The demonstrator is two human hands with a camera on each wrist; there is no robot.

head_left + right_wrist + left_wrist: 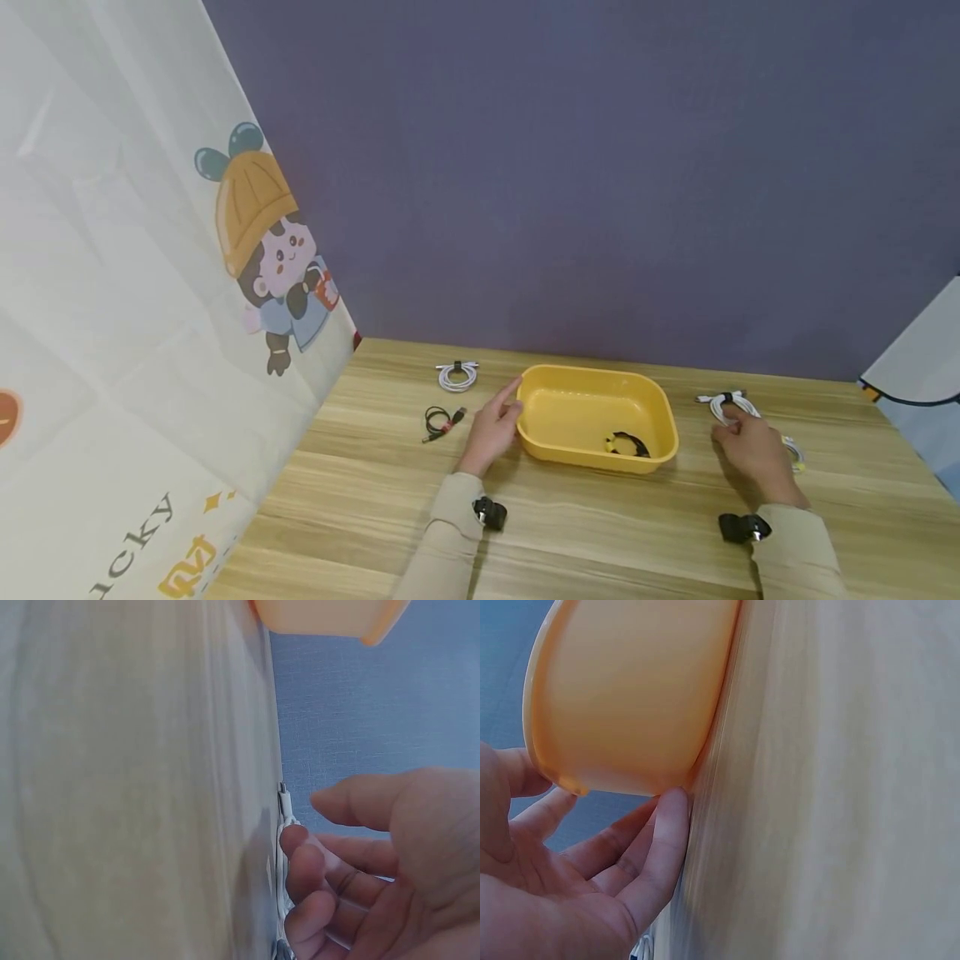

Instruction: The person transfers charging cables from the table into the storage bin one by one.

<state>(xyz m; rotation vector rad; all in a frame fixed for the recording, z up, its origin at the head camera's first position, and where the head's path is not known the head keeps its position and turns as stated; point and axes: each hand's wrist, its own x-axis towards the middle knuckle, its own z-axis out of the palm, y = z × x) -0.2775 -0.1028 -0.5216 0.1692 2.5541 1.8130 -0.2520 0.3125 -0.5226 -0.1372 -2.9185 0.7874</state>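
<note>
A yellow tray [577, 408] stands mid-table with a black coiled cable [626, 444] in its near right corner. My left hand [498, 421] lies against the tray's left side with its fingers straight. In the left wrist view the left hand [622, 862] is spread, one fingertip on the table at the tray's [630, 690] base. Right of the tray, my right hand [742, 433] has its fingers curled on a white coiled cable [729, 403]. The right wrist view shows the right hand's [352, 855] fingers hooked over that white cable [285, 814], thumb apart.
A white coiled cable [457, 376] and a black cable [442, 419] lie left of the tray. Another pale cable [793, 454] peeks out beside my right hand. A cartoon-print curtain [150, 292] hangs at the left, and a purple wall [600, 167] stands behind the wooden table [600, 533].
</note>
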